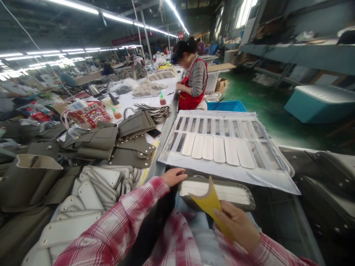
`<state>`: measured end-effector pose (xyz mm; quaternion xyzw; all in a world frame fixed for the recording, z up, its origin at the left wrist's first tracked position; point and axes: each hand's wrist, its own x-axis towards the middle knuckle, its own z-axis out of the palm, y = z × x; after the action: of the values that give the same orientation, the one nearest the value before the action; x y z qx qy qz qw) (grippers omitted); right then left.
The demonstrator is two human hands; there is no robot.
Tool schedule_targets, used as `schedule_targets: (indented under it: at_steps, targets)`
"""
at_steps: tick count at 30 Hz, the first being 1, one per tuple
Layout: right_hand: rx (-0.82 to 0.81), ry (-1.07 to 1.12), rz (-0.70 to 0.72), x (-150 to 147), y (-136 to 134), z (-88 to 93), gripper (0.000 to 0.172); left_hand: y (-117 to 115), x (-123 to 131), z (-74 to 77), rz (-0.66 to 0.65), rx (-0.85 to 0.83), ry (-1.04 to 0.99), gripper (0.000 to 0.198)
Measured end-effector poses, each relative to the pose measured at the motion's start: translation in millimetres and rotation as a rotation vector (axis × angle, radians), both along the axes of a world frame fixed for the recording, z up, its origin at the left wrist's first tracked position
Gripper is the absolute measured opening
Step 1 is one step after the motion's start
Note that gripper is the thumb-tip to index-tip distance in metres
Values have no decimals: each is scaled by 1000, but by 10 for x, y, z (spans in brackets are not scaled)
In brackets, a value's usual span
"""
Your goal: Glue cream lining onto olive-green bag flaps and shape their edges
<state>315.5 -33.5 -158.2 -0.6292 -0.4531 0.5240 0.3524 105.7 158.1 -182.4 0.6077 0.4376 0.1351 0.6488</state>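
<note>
An olive-grey bag lies in front of me with its long, round-ended base up, and a white panel with a seam line down its middle covers that base. My left hand is closed on the bag's far left end, its fingers together; what the thumb does is hidden. In my right hand is a yellow flat piece with a curved, notched edge, pinched between thumb and fingers. It is held over the near side of the white panel. Whether it touches the panel, I cannot tell.
A white slotted frame with several white strips lies just beyond the bag. At left are piled white panels and olive bags. Glue bottles stand farther back. A co-worker in a red apron works beyond the frame.
</note>
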Motion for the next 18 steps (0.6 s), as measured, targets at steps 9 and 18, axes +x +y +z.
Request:
schedule_targets:
  at_steps: [9, 18]
  targets:
    - [-211, 131, 121, -404, 53, -159, 36, -671, -149, -13, 130, -364, -273, 65]
    - [-404, 501, 71, -1140, 208, -206, 36, -611, -115, -183, 204, -237, -428, 70]
